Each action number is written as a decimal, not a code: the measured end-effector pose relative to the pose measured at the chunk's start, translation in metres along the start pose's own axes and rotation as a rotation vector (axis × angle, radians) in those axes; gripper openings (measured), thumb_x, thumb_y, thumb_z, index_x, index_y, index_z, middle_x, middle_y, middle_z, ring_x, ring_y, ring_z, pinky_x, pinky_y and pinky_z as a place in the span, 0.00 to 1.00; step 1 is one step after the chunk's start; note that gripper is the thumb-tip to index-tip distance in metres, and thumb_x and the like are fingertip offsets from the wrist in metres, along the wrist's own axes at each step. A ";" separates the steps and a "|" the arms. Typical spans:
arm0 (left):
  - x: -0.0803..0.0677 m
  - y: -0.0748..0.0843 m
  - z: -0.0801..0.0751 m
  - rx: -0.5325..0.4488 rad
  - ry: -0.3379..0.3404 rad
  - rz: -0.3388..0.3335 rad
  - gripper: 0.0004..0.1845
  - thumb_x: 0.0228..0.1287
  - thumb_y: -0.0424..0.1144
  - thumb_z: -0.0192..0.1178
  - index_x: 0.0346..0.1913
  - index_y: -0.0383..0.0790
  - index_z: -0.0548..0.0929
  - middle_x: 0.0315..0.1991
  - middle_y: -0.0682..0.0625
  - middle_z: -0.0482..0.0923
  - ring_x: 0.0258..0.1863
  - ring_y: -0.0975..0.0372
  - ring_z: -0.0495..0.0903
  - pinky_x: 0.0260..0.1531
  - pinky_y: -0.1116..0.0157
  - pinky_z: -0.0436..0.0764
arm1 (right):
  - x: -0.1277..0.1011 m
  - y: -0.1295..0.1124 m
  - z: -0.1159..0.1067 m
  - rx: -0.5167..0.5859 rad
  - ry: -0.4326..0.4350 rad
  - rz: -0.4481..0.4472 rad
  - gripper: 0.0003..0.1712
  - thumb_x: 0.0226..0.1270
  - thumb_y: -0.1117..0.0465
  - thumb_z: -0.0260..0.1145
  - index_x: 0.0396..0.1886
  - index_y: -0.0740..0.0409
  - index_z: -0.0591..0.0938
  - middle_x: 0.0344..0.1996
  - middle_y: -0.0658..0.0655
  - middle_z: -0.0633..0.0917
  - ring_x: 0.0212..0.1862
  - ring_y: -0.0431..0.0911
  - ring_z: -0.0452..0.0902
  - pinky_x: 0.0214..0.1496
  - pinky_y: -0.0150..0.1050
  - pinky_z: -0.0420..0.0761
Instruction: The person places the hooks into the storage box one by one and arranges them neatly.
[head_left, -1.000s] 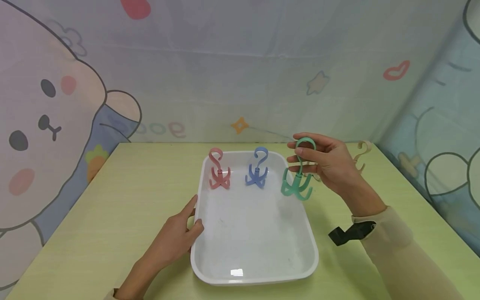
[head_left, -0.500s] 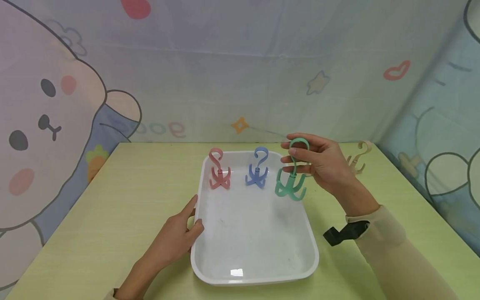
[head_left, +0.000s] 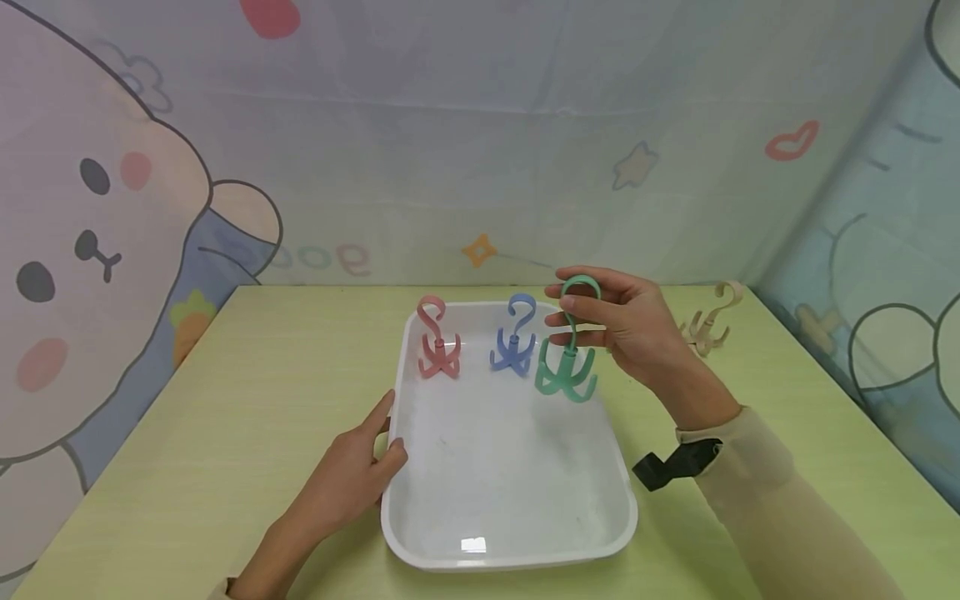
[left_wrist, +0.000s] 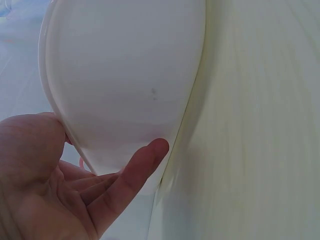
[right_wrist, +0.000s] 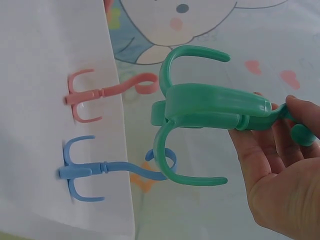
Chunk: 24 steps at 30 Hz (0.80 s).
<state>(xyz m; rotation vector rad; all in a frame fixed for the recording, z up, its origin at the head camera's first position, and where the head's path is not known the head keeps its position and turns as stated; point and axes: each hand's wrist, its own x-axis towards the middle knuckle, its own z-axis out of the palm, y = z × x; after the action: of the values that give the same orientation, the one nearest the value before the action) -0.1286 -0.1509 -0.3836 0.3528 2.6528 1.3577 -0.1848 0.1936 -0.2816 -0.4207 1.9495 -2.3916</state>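
**Green hook held over the tray**

While your right hand (head_left: pixel 637 333) pinches the green plastic hook with four curled claws (head_left: pixel 566 367) by its round top loop, the hook hangs upright in the air over the 2 o'clock corner of the white plastic tray (head_left: pixel 517 554). Your fingers (head_left: pixel 581 310) curl round the loop, and the claws hang free below them.

Your left hand (head_left: pixel 352 475) rests on the tray's rim at 9 o'clock. Its fingers are nearly straight and lie against the rim, with the thumb on the edge.

I think the green hook is light and stiff. It looks smooth and a bit slippery, so the loop is a good place to hold it. The thin neck under the loop may be the weak spot. The claws are round and curl up, so they could catch on things.

Inside the tray, a pink plastic hook of the same shape (head_left: pixel 437 343) stands at 11 o'clock, and a blue plastic one (head_left: pixel 514 340) stands at 12 o'clock, just beside the green hook. A beige plastic hook (head_left: pixel 708 323) stands on the pale yellow-green table (head_left: pixel 225 417), well apart, out at 3 o'clock. The tray is smooth and shiny with round corners.
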 end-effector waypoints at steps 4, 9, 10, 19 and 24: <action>0.000 0.000 0.000 -0.001 -0.001 0.000 0.40 0.75 0.37 0.52 0.86 0.41 0.51 0.74 0.35 0.73 0.32 0.61 0.87 0.25 0.68 0.86 | 0.002 0.002 0.004 0.005 -0.007 -0.001 0.16 0.73 0.73 0.67 0.52 0.52 0.90 0.46 0.54 0.92 0.39 0.49 0.92 0.46 0.52 0.92; 0.000 0.000 0.000 -0.001 -0.002 0.000 0.40 0.75 0.37 0.52 0.86 0.41 0.51 0.74 0.35 0.73 0.32 0.61 0.88 0.25 0.68 0.86 | 0.004 0.004 0.009 -0.006 -0.019 0.000 0.17 0.73 0.73 0.65 0.53 0.51 0.89 0.45 0.53 0.92 0.39 0.48 0.92 0.47 0.51 0.92; 0.000 0.000 0.000 -0.002 -0.001 -0.001 0.40 0.75 0.37 0.52 0.86 0.40 0.51 0.74 0.35 0.73 0.32 0.61 0.88 0.25 0.68 0.86 | 0.004 0.004 0.011 -0.011 -0.021 0.000 0.17 0.74 0.73 0.65 0.53 0.51 0.89 0.45 0.53 0.92 0.39 0.48 0.92 0.47 0.51 0.92; 0.000 0.001 0.001 -0.027 -0.015 0.005 0.40 0.75 0.37 0.51 0.86 0.41 0.50 0.74 0.35 0.72 0.29 0.61 0.88 0.24 0.67 0.86 | 0.006 0.006 0.020 -0.013 -0.007 0.006 0.17 0.73 0.73 0.66 0.55 0.53 0.88 0.47 0.56 0.92 0.38 0.48 0.92 0.47 0.52 0.92; 0.000 0.002 0.000 -0.037 -0.025 0.012 0.40 0.76 0.37 0.51 0.87 0.41 0.50 0.75 0.35 0.72 0.29 0.61 0.88 0.24 0.67 0.87 | 0.008 0.007 0.025 -0.007 -0.014 0.010 0.17 0.73 0.73 0.66 0.54 0.53 0.89 0.46 0.56 0.92 0.38 0.48 0.92 0.48 0.51 0.92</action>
<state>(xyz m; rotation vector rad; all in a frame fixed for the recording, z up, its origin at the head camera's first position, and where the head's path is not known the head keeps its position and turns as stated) -0.1283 -0.1493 -0.3818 0.3787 2.6062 1.3941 -0.1879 0.1670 -0.2828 -0.4250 1.9498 -2.3705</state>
